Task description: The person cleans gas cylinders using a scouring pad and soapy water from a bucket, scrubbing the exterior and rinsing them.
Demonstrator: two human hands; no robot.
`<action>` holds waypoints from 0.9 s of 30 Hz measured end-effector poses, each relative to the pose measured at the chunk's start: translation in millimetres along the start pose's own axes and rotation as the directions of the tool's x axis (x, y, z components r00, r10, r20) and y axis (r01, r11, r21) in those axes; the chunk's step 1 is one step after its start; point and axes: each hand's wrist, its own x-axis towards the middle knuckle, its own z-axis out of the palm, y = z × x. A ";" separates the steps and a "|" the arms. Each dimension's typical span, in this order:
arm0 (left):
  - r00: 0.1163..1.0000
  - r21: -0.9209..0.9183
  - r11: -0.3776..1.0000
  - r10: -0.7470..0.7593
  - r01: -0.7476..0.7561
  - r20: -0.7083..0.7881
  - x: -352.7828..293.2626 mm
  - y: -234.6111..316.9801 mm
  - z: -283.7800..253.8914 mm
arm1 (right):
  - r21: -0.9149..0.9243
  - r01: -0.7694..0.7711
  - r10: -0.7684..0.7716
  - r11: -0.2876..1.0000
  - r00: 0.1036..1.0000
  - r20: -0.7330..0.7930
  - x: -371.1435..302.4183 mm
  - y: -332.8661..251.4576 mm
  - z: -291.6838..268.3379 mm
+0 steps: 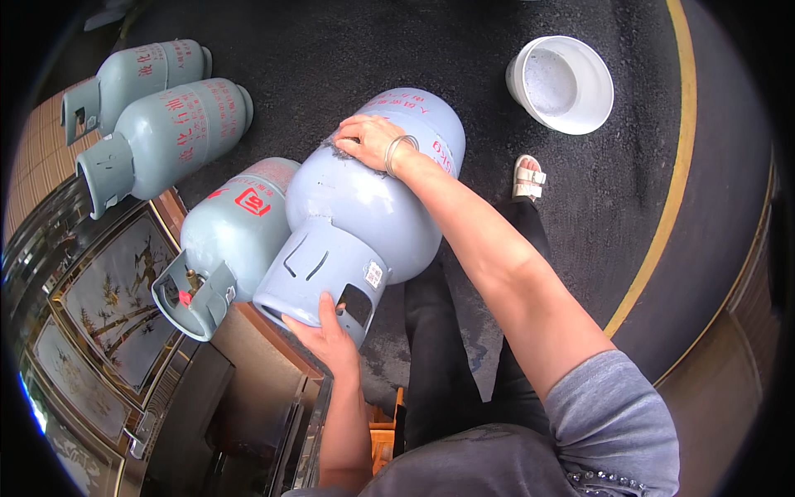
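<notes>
A grey-blue gas cylinder (364, 199) with red lettering leans in front of me, its collar toward me and its base pointing away. With my left hand (327, 338) I grip the collar at its rim, the thumb on the outside beside the handle opening. My right hand (373, 142), with bangles at the wrist, lies over the upper side of the cylinder body. Its fingers press a dark grey, rough-looking scouring pad (341, 152) to the surface; most of the pad is hidden under them.
Close on the left lies another gas cylinder (240, 219) with a brass valve. Two more, a nearer cylinder (178, 132) and a farther cylinder (153, 70), lie beyond it. A white bucket (592, 108) stands at the far right on dark asphalt. Decorated door panels (116, 290) border the left.
</notes>
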 end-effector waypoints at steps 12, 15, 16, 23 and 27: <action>0.969 0.171 0.982 -0.040 0.084 -0.242 -13.6 -29.4 -7.4 | 0.196 -0.210 0.262 0.958 0.917 -0.299 -16.8 214.2 24.4; 0.986 0.252 0.965 -0.029 0.070 -0.163 -7.2 -33.3 -8.3 | 0.167 -0.391 0.425 0.905 0.837 -0.345 6.3 285.5 10.0; 0.983 0.267 0.961 -0.020 0.069 -0.183 -9.2 -33.5 -8.6 | 0.218 -0.447 0.495 0.868 0.821 -0.285 8.0 282.2 -6.5; 0.940 0.310 0.941 -0.022 0.134 -0.339 -22.8 -37.6 -16.6 | -0.005 -0.169 0.143 0.986 0.849 -0.509 -56.9 268.4 -203.3; 0.907 0.339 0.922 -0.029 0.187 -0.421 -14.4 -42.4 -8.2 | -0.218 -0.552 0.528 0.805 0.834 -0.160 -17.7 427.5 -233.3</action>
